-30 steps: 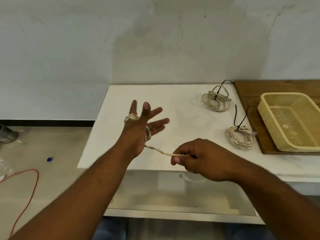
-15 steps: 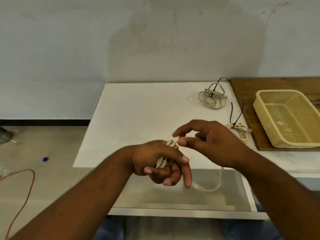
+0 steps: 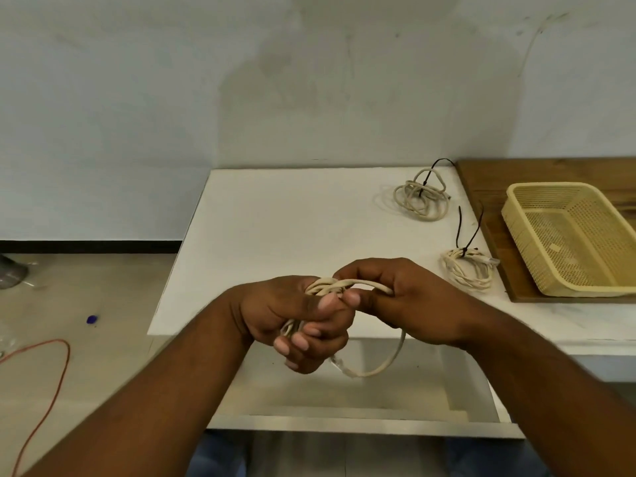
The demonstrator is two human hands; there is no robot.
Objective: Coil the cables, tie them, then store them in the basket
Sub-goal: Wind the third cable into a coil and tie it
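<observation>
the left hand (image 3: 296, 318) is curled tight round a bunch of loops of the pale cable (image 3: 344, 287), up in the air over the near edge of the white table (image 3: 292, 228). the right hand (image 3: 406, 304) pinches one strand of the same cable just beside the left thumb, with its fingers bent round it. the loose end (image 3: 378, 370) hangs under the hands in a curve. the cable looks light, soft and bendy, maybe a bit springy, so i think the loops will pop open if the grip goes slack. best to hold the bunch round its middle, where a tie would go. on the right of the table lie a far coil (image 3: 421, 197) and a near coil (image 3: 468, 270), each with a black tie, beside the yellow basket (image 3: 516, 215).
</observation>
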